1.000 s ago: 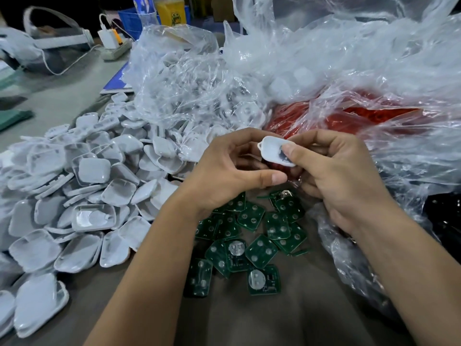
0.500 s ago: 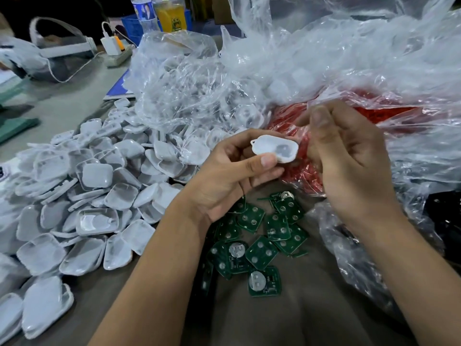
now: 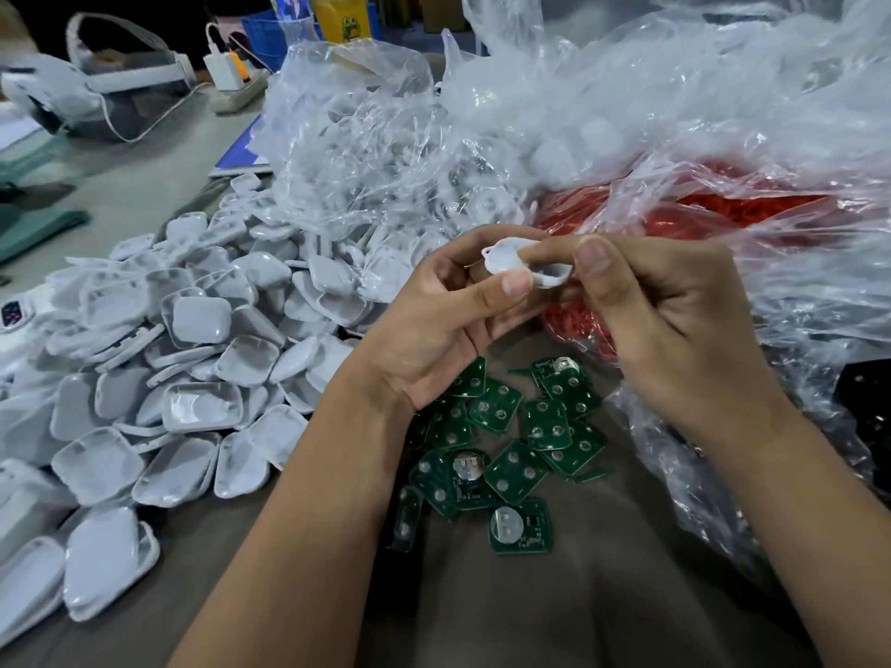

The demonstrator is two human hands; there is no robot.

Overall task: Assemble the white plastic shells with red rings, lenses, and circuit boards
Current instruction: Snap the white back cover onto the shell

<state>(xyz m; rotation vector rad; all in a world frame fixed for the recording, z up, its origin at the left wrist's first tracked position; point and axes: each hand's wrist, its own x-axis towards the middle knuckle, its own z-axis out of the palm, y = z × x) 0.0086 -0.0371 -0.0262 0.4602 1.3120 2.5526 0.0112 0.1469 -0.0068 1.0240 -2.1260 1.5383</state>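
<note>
Your worktop (image 3: 602,595) is a grey-brown surface; a headset (image 3: 96,84), a power strip (image 3: 238,91) and a yellow bottle (image 3: 340,16) stand at its far edge. Loose white shells (image 3: 193,359) are heaped at your left, green circuit boards (image 3: 511,441) lie below your hands. Clear plastic bags (image 3: 627,113) hold white parts; one bag holds red rings (image 3: 723,214). Your left hand (image 3: 443,325) and right hand (image 3: 675,320) both pinch one white shell (image 3: 506,257) above the boards.

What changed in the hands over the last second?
The right hand, which had lifted away toward the red bag half a second ago, came back to the shell and pinches it again. The left hand kept hold of the shell throughout. The circuit boards and shell pile stayed put.
</note>
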